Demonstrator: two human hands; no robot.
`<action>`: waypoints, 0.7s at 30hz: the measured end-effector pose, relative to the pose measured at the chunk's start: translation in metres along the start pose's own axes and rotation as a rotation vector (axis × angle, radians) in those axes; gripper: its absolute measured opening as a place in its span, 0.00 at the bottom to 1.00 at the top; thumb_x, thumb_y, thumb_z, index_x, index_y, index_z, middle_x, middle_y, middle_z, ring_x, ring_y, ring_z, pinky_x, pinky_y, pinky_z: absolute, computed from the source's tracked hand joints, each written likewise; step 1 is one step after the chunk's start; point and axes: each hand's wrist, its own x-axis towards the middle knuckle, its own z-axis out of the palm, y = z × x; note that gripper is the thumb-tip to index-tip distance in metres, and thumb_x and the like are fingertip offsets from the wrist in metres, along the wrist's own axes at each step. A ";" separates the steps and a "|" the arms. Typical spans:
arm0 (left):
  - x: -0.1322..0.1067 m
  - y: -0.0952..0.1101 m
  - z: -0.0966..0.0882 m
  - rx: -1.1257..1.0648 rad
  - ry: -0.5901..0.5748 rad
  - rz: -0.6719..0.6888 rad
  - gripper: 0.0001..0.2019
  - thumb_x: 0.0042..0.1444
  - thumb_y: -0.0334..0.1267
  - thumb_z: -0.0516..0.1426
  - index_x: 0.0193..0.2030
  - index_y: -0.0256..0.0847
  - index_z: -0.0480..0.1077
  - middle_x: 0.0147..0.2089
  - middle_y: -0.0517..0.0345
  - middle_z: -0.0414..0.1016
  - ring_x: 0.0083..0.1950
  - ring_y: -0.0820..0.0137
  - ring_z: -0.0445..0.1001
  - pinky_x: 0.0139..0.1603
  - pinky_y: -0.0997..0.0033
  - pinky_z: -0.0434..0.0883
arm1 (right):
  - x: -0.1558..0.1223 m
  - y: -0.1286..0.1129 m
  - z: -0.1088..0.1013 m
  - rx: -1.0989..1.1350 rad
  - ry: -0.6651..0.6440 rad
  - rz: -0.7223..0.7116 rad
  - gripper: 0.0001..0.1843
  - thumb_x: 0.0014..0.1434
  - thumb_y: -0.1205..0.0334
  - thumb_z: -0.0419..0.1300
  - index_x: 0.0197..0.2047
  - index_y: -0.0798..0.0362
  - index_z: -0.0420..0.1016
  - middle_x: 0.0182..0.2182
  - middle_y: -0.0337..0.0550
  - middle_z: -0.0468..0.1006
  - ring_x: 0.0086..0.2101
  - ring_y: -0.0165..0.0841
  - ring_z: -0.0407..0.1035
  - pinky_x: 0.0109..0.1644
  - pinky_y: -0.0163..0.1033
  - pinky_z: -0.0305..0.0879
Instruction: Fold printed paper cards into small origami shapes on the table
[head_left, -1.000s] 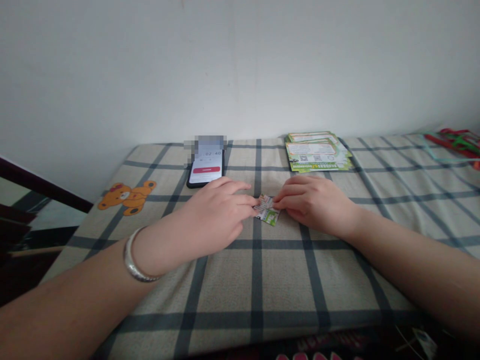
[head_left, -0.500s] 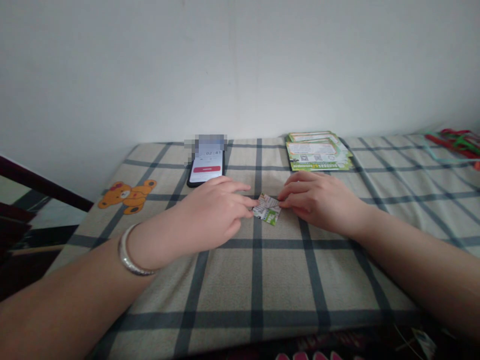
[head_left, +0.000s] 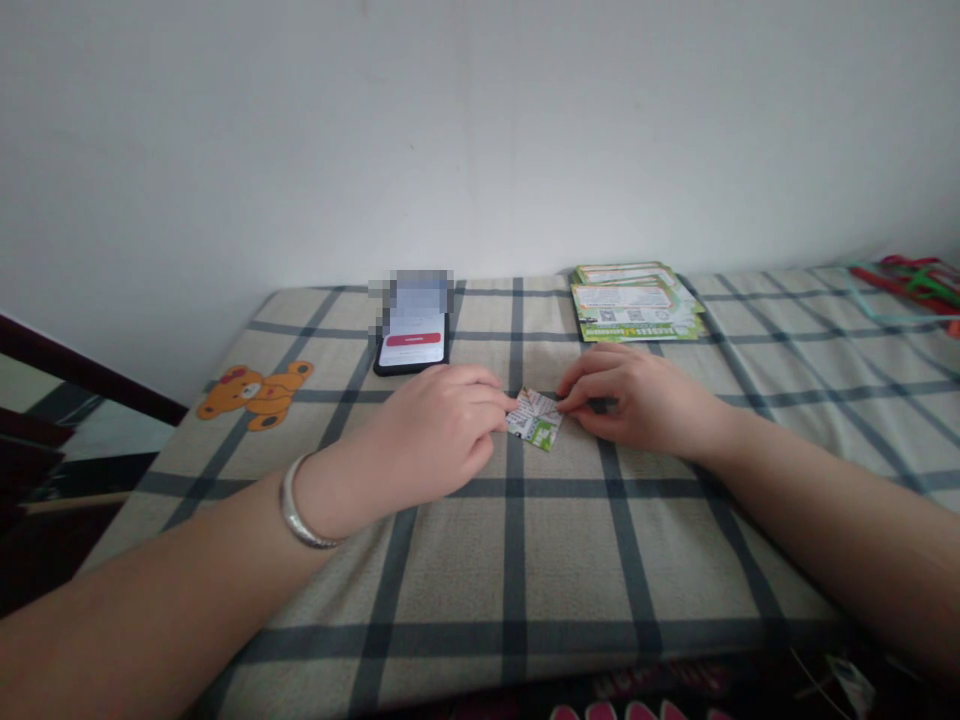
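A small square of folded printed paper (head_left: 535,420), white with green and black print, lies on the checked tablecloth (head_left: 570,560) between my hands. My left hand (head_left: 450,425) is closed, its fingertips pinching the paper's left corner. On the opposite side my right hand (head_left: 634,400) grips the right corner between thumb and fingers. The undersides of the fingertips are hidden. Around my left wrist sits a silver bracelet (head_left: 301,510).
Beyond my left hand lies a phone (head_left: 412,350) with a lit screen. A stack of green-edged leaflets (head_left: 630,312) lies behind my right hand. A bear-shaped piece (head_left: 255,395) is at the left, and colourful items (head_left: 919,290) rest at the far right.
My left fingers have drawn together at the paper's corner, and that forearm has shifted right with the bracelet. My right fingers have bent slightly. The paper has barely moved.
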 end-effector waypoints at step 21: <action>0.004 0.011 0.013 -0.046 0.043 -0.192 0.17 0.61 0.36 0.57 0.56 0.39 0.67 0.51 0.53 0.71 0.53 0.62 0.68 0.56 0.57 0.67 | 0.007 -0.010 0.006 -0.046 0.068 0.021 0.05 0.60 0.65 0.59 0.39 0.53 0.77 0.38 0.42 0.78 0.40 0.34 0.70 0.48 0.39 0.64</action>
